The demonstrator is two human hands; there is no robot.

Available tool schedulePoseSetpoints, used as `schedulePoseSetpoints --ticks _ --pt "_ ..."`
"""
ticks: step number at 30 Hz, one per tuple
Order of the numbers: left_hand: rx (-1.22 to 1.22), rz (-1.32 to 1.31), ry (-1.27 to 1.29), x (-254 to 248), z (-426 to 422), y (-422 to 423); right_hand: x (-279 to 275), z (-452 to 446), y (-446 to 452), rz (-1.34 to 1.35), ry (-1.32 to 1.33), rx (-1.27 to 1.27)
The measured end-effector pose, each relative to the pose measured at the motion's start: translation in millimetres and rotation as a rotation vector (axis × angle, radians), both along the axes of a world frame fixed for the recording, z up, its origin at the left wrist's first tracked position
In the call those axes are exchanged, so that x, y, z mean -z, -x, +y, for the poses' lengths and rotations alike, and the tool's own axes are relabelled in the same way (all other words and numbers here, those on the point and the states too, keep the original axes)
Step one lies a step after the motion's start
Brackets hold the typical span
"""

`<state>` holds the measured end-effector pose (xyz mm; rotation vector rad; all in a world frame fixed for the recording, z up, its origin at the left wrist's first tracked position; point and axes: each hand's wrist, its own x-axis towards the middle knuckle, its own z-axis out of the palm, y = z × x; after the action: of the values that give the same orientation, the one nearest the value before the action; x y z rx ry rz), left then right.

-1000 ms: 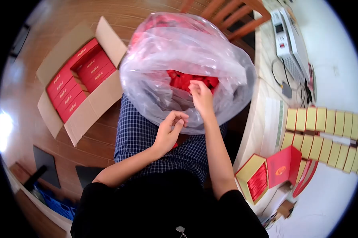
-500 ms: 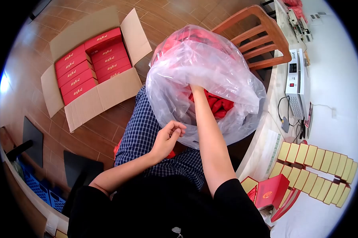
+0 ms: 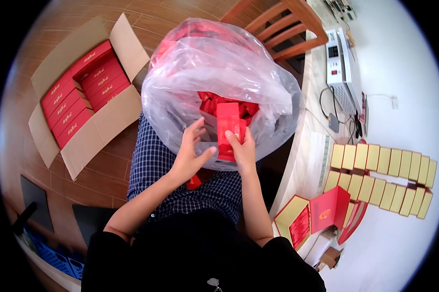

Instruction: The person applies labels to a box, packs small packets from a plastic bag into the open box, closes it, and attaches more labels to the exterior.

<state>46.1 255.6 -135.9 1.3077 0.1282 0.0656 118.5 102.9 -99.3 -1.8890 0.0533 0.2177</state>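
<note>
My right hand (image 3: 242,148) grips a flat, oblong red packet (image 3: 228,117), thumb pressed across its front; whether it is one packet or a few together I cannot tell. My left hand (image 3: 192,148) is open just left of it, fingers spread and holding nothing. Both hands are over the mouth of a big clear plastic bag (image 3: 175,102). Inside the bag lie many shiny red packets (image 3: 208,103), partly hidden by its folds. Another small red piece (image 3: 193,182) shows at my lap below my left hand.
On the left, an open carton (image 3: 102,124) on the floor holds red boxes (image 3: 63,114). A wooden chair (image 3: 297,46) stands behind the bag. The right-hand table has an open red-and-gold box (image 3: 290,219), rows of gold-sided boxes (image 3: 375,158) and a white machine (image 3: 341,73).
My right hand has come out of the bag with the red packet. My left hand has opened from a loose curl. The whole view has shifted.
</note>
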Motion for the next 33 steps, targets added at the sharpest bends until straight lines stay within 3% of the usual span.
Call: schedulePoseSetpoints --ticks 1,4,6,8,10,12,13,18,22,24,26,28,31,32,33 --pt "0.045 -0.147 -0.259 -1.6 -2.2 -3.3 -17.3 1.6 9.7 0.189 -0.021 0.04" --pt "0.211 -0.2 -0.438 -17.3 -3.6 -10.9 -23.5 2.9 23.3 -0.06 0.086 -0.125" --pt "0.247 -0.187 -0.481 -22.3 -0.3 -12.6 -28.7 0.8 27.8 -0.09 0.04 -0.133" --pt "0.284 -0.124 -0.356 -22.9 0.9 -10.8 -31.9 -3.8 29.5 -0.035 -0.027 -0.239" --pt "0.212 -0.157 -0.409 -22.8 -3.7 -8.1 -27.2 -6.8 33.4 -0.071 -0.038 -0.24" --pt "0.158 0.159 0.05 -19.3 -5.6 -7.0 -28.4 -13.1 35.1 -0.007 -0.083 -0.183" --pt "0.064 0.145 0.092 -20.3 -8.3 -3.7 -29.9 -16.3 35.3 -0.022 -0.121 -0.126" --pt "0.057 0.199 -0.097 -27.2 -2.4 0.6 -42.4 -37.1 38.6 -0.135 -0.083 0.033" --pt "0.273 0.208 -0.114 -48.9 3.3 1.8 -37.4 -34.5 34.1 -0.359 -0.105 0.032" --pt "0.379 0.274 -0.106 -53.8 6.3 2.2 -36.4 -36.5 38.2 -0.017 0.015 -0.081" --pt "0.444 0.4 0.158 -50.3 13.0 0.0 -25.2 -34.4 39.6 0.011 0.01 -0.068" --pt "0.544 0.434 0.124 -51.2 21.5 -0.5 -16.1 -32.7 42.2 -0.022 0.03 -0.094" --pt "0.723 0.394 0.596 -49.1 28.8 0.9 6.4 -32.2 49.8 0.147 -0.114 -0.114" --pt "0.726 0.397 0.592 -45.7 26.3 2.3 5.8 -27.8 50.4 0.228 -0.201 -0.112" --pt "0.675 0.261 0.34 -42.8 22.0 3.8 2.9 -24.3 55.4 0.364 -0.361 -0.048"
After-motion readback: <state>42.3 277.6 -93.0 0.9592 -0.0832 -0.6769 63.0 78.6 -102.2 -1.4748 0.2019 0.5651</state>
